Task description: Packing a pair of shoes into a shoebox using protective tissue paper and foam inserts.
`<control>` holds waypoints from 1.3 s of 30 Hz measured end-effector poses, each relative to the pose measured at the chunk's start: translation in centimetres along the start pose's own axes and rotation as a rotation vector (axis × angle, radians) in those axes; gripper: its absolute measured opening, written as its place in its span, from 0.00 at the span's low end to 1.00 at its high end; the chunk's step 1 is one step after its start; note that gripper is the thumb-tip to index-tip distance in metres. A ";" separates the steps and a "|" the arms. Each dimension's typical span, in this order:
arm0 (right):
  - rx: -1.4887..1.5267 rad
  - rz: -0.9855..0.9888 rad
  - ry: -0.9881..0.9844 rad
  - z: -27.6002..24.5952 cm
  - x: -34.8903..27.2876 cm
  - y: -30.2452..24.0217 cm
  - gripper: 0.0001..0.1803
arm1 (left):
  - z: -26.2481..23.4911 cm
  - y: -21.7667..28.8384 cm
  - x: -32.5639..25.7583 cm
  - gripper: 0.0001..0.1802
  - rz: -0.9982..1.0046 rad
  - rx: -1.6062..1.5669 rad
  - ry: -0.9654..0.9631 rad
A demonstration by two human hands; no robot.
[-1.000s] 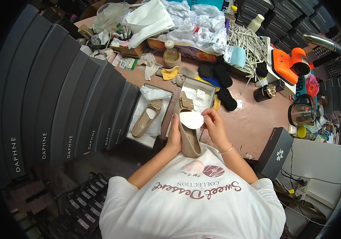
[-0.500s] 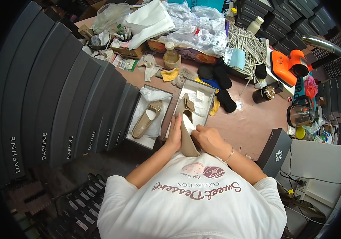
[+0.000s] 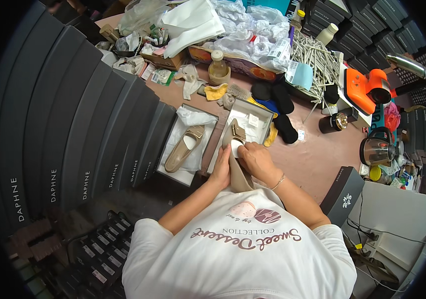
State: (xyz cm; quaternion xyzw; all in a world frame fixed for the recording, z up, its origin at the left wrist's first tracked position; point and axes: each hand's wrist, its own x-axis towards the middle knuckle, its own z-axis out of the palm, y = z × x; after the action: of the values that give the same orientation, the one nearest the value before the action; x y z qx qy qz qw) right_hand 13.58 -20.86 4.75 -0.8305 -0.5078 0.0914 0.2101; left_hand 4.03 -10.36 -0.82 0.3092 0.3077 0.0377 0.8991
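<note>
A beige flat shoe with a bow at its toe [image 3: 235,130] is held in front of my shirt, its heel end toward me. My left hand [image 3: 221,171] wraps round the shoe's left side. The fingers of my right hand [image 3: 259,160] are bent together into the shoe's opening, at a white insole [image 3: 236,145]; their tips are hidden inside. A matching beige shoe [image 3: 183,152], also with a white piece inside, lies on tissue in an open shoebox [image 3: 196,178] to the left. Another open shoebox [image 3: 268,115] is just beyond the held shoe, with small white packets in it.
Tall stacks of dark shoeboxes [image 3: 81,114] rise close on my left. Black cloth pieces [image 3: 285,128], a glue bottle [image 3: 218,67], rolled paper sticks [image 3: 317,60] and an orange device [image 3: 365,89] sit along the back. A dark box [image 3: 342,194] stands at the right edge.
My right hand has moved forward along the shoe, toward its toe. Less of the white insole shows now. My left hand keeps its hold, and the view has shifted slightly.
</note>
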 end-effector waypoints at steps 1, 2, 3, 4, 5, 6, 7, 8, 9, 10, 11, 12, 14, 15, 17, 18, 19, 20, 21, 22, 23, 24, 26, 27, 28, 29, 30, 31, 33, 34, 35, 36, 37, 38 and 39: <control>0.041 0.029 -0.051 0.2 0.1 0.2 0.05 | 0.2 0.7 -0.1 0.26 -0.015 -0.026 -0.005; 0.096 0.045 -0.041 0.2 -0.1 0.1 0.04 | 0.4 1.1 -0.2 0.26 -0.030 -0.053 -0.009; 0.155 0.055 -0.033 0.2 -0.2 -0.4 0.04 | 0.0 0.9 -0.1 0.25 -0.035 -0.062 -0.007; 0.214 0.066 -0.026 0.2 -0.1 -0.7 0.04 | -0.5 0.5 0.0 0.25 -0.039 -0.071 -0.006; 0.178 0.049 -0.031 0.5 0.1 -0.7 0.04 | -0.7 0.2 0.1 0.25 -0.044 -0.080 -0.004; 0.141 0.040 -0.029 1.1 0.2 -0.6 0.04 | -0.3 0.4 0.0 0.27 -0.080 -0.087 0.028; 0.104 0.031 -0.026 1.7 0.2 -0.4 0.04 | 0.0 0.8 -0.3 0.27 -0.058 -0.091 0.014; 0.081 0.075 -0.027 2.3 0.8 0.2 0.05 | 0.4 1.1 -0.6 0.28 -0.035 -0.095 0.000; 0.129 0.072 0.025 2.2 1.2 0.2 0.06 | 0.6 1.4 -0.8 0.28 -0.012 -0.104 -0.013; 0.178 0.069 0.077 2.1 1.5 0.2 0.06 | 0.1 1.1 -0.1 0.28 -0.004 -0.114 0.031; 0.226 0.067 0.129 1.8 1.7 0.0 0.07 | 0.0 1.1 -0.3 0.28 0.006 -0.126 0.013; 0.372 0.186 0.051 0.9 0.9 -0.4 0.17 | 0.1 1.6 -0.6 0.29 0.020 -0.136 -0.005; 0.707 0.292 0.102 2.5 -1.0 -0.3 0.31 | 0.8 2.5 -1.4 0.31 0.056 -0.117 0.024; 0.868 0.350 0.123 2.5 -1.4 -0.5 0.38 | 1.2 2.7 -1.7 0.31 -0.003 -0.157 -0.014; 1.108 0.548 -0.035 2.2 -1.0 -0.5 0.54 | 1.6 2.7 -2.1 0.31 -0.121 -0.237 -0.091; 1.006 0.474 0.035 3.3 -0.8 0.2 0.54 | 0.9 1.8 -1.5 0.30 -0.075 -0.130 -0.119; 0.908 0.411 0.110 3.7 -0.5 0.5 0.55 | 0.6 1.3 -1.3 0.30 -0.108 -0.118 -0.097; 0.949 0.374 0.115 3.4 0.0 1.3 0.56 | 0.3 1.0 -1.2 0.30 -0.141 -0.107 -0.075; 0.899 0.387 0.094 3.2 0.8 1.8 0.53 | 0.0 0.8 -1.0 0.30 -0.165 -0.092 -0.055; 0.849 0.399 0.072 3.1 1.4 2.2 0.51 | -0.2 0.6 -1.0 0.30 -0.174 -0.038 -0.022; 0.799 0.409 0.047 3.2 1.7 2.4 0.48 | -0.4 0.5 -0.9 0.29 -0.145 0.016 -0.047; 0.773 0.450 0.035 3.7 2.2 2.6 0.37 | -0.5 0.9 -0.8 0.29 -0.106 0.067 -0.062; 0.894 0.528 0.049 3.7 2.0 4.3 0.32 | -0.9 2.4 -1.0 0.24 -0.070 0.382 -0.026; 0.961 0.561 0.042 3.7 2.0 5.1 0.29 | -4.3 2.1 0.5 0.22 0.216 0.840 0.032; 0.887 0.533 0.063 4.0 1.9 6.7 0.30 | -3.8 5.2 -0.2 0.21 0.539 1.039 0.160; 0.814 0.502 0.083 4.0 1.9 7.9 0.31 | -5.8 7.6 0.0 0.23 0.780 1.353 0.318; 0.751 0.466 0.083 3.7 2.2 8.1 0.34 | -9.1 9.3 0.5 0.24 0.793 1.499 0.419; 0.366 0.436 0.197 4.2 2.3 7.8 0.37 | -11.8 10.8 0.5 0.25 0.523 1.704 0.476; 0.150 0.230 0.324 4.0 3.6 5.4 0.37 | -15.7 12.5 0.7 0.25 0.073 1.689 0.371; 0.291 0.206 0.222 4.0 4.2 4.4 0.37 | -16.9 12.9 1.2 0.24 -0.042 1.629 0.311; 0.430 0.178 0.116 4.0 4.8 3.2 0.37 | -18.2 13.1 1.3 0.23 -0.154 1.563 0.252; 0.621 0.223 0.054 4.1 5.1 1.4 0.37 | -17.2 13.7 0.9 0.23 -0.075 1.580 0.305; 0.659 0.273 -0.086 4.2 5.6 0.0 0.39 | -15.6 14.4 -0.1 0.23 -0.046 1.570 0.308; 0.790 0.282 -0.083 4.8 5.7 -1.1 0.42 | -13.3 14.9 -1.5 0.24 -0.018 1.553 0.310; 0.926 0.278 -0.095 5.7 5.8 -2.0 0.45 | -11.4 15.1 -3.1 0.25 0.008 1.531 0.334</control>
State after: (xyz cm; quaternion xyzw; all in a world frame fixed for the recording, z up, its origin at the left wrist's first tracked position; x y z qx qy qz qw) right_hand 12.59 -13.53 0.87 -0.7045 -0.3070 0.3727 0.5201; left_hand -3.20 7.12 2.53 0.8344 0.3781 -0.1358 0.3773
